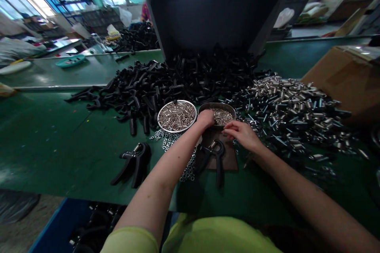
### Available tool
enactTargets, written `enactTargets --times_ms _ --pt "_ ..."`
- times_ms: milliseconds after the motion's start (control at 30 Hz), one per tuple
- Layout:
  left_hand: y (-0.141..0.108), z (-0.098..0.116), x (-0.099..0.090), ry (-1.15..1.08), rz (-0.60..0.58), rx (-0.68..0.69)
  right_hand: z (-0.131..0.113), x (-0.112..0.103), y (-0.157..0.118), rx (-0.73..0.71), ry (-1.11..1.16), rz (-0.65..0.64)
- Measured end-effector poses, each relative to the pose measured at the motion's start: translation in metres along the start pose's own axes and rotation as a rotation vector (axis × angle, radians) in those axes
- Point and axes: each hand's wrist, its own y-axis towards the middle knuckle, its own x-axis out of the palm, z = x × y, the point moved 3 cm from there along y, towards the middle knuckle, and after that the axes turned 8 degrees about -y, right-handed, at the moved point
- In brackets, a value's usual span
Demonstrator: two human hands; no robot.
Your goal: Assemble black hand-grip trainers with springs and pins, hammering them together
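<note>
My left hand (pixel 207 118) reaches into a dark oval bowl (pixel 202 106) of small metal parts (pixel 222 116); its fingertips are hidden. Just right of it, at the bowl's near edge, my right hand (pixel 241 132) has thumb and fingers drawn together in a pinch. Whatever they hold is too small to make out. Below both hands a black hand grip exerciser (pixel 219 158) with a metal spring lies on a brown board (pixel 232 159). Another hand grip exerciser (pixel 137 164) lies to the left. A round dish (pixel 177 116) of metal pins stands beside the bowl.
Loose nuts (pixel 168 142) are scattered near the dish. Black handles (pixel 142 87) lie heaped behind, before a tipped grey bin (pixel 219 16). Springs and bolts (pixel 297 106) are piled right, by a cardboard box (pixel 344 79). A blue crate (pixel 56 225) stands below; a person (pixel 145 11) is beyond.
</note>
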Motion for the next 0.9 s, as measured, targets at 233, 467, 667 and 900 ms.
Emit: enactTargets --times_ms 233,467,667,900 --pt "0.005 -0.003 0.001 -0.099 0.023 -0.031 0.006 0.023 -0.006 -0.080 -0.143 -0.051" --pt "0.001 -0.013 -0.009 -0.391 0.135 -0.009 0.007 0.028 0.001 -0.092 -0.191 -0.083" --pt "-0.022 -0.019 -0.013 -0.748 0.145 0.008 0.006 0.030 0.003 -0.088 -0.238 -0.110" --pt "-0.071 -0.032 -0.010 -1.426 0.178 -0.031 0.000 0.031 0.008 -0.055 -0.346 -0.175"
